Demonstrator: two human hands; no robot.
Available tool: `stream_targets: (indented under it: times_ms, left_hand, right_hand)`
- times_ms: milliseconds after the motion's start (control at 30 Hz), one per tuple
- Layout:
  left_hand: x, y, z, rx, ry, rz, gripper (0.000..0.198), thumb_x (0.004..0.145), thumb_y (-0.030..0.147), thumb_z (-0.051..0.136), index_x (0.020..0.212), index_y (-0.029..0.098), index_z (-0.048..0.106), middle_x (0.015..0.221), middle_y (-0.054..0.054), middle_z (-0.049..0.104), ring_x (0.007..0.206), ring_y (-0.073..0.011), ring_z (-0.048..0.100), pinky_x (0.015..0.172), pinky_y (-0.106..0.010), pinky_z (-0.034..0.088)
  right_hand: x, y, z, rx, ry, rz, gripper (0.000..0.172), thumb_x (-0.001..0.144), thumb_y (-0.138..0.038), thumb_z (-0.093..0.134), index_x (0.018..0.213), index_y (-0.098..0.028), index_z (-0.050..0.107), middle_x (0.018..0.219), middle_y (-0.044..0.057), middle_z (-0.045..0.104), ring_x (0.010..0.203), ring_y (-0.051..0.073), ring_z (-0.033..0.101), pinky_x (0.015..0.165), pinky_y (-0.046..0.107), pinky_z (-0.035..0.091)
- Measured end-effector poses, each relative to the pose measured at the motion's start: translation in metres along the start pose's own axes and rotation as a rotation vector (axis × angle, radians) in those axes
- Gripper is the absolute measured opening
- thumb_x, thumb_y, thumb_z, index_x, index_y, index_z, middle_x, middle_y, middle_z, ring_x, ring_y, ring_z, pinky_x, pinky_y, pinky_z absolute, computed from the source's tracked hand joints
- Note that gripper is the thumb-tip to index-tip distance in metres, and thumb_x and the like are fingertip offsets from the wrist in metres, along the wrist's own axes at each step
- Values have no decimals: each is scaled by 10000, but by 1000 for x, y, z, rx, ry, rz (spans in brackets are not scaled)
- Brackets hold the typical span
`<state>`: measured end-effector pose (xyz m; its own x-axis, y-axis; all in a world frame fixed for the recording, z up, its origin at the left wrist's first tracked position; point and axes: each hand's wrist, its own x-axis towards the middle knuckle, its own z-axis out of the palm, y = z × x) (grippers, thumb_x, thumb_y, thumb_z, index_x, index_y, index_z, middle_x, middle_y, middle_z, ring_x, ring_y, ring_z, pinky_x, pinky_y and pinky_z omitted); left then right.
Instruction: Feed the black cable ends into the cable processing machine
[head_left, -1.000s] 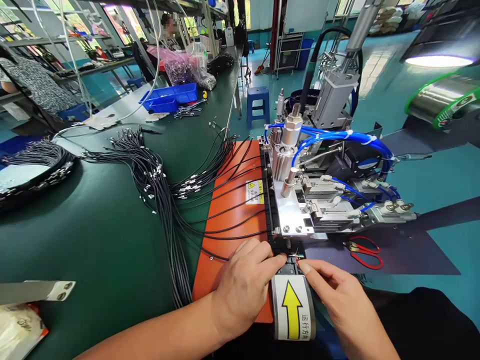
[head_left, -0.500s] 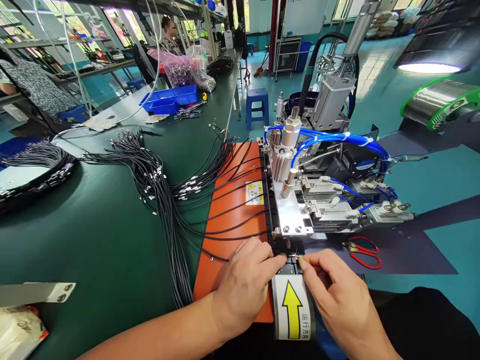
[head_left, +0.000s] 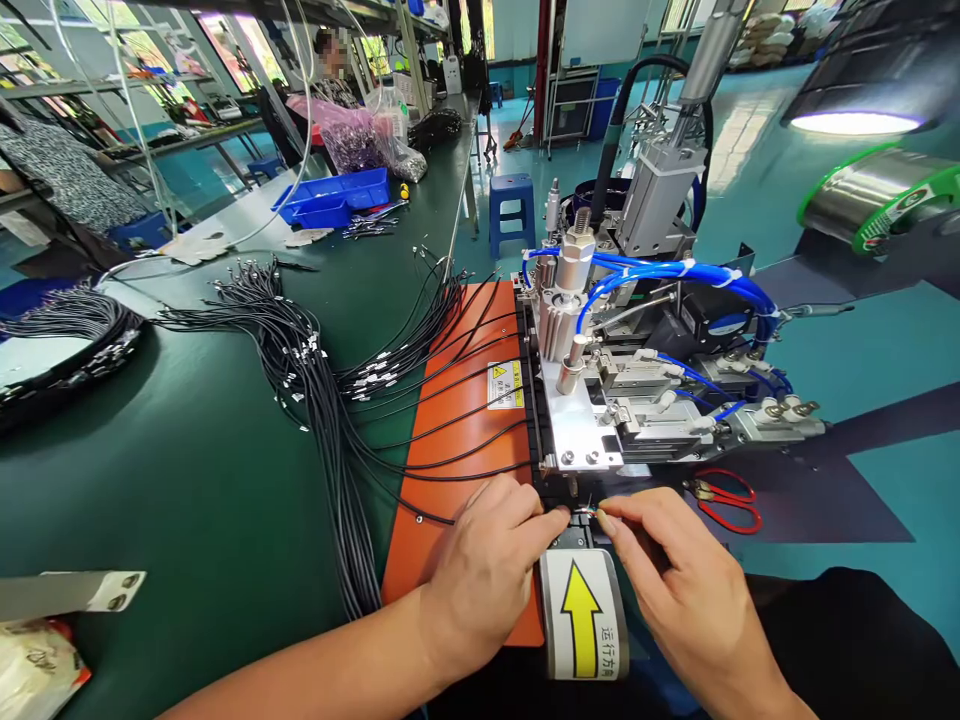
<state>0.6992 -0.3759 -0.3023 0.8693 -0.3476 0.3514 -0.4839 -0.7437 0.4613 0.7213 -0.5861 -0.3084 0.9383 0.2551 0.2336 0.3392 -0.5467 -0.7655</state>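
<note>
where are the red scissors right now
In the head view, the red scissors lie on the dark mat right of the machine, just beyond the right hand.

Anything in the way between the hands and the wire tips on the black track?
Nothing visible. The left hand and right hand both have fingertips at the wire tips, on the black track just ahead of the yellow arrow label.
</note>
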Motion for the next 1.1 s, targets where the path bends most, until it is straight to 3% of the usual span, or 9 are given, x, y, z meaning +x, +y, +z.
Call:
stream_targets:
  times_ms: [433, 567, 733, 867, 1100]
  left_hand:
    - [1, 1, 0, 6, 1, 3, 258, 998, 136, 484, 1144, 174, 694, 836, -61, 608, 778, -208, 509, 669, -323, 447]
    - [0, 0, 1, 3, 2, 0, 271, 1003, 134, 466, 1137, 171, 699, 838, -62, 607, 784, -210, 508, 673, -329, 455]
    - [-1, -1, 2, 17, 12, 14, 284, 1003, 130, 454, 1133, 168, 703, 834, -63, 598, 779, -212, 500, 671, -333, 456]
    - [0, 0, 2, 22, 3, 0, 289, 1006, 130, 452, 1142, 175, 704, 842, -63, 598, 789, -210, 506, 680, -326, 457]
    - [-2, 0, 2, 17, -9, -9, 277, 1005, 131, 469, 1144, 181, 703, 851, -61, 598, 797, -205, 512, 694, -324, 459]
  right_hand:
    - [-2, 10, 16, -30, 5, -73, 145, 1041, -216, 465, 942, -222, 571, 912, 28, 547, 833, 173, 567, 745, 310, 466]
    - [-2, 14, 12, -34, 5, -45, 130, 1036, -241, 495, 965, -236, 603, 933, 26, 581, 862, 177, 591, 774, 316, 475]
    - [4, 12, 4, -4, -74, -9, 205, 1052, -285, 476, 1182, -264, 634, 1005, 35, 607, 915, 180, 625, 822, 324, 496]
    - [6, 9, 2, 30, -131, -5, 213, 1061, -270, 461, 1176, -263, 639, 978, 32, 585, 859, 164, 621, 784, 310, 497]
    - [5, 3, 2, 27, -56, -12, 141, 1039, -261, 517, 1061, -247, 655, 948, 28, 604, 871, 173, 611, 792, 308, 480]
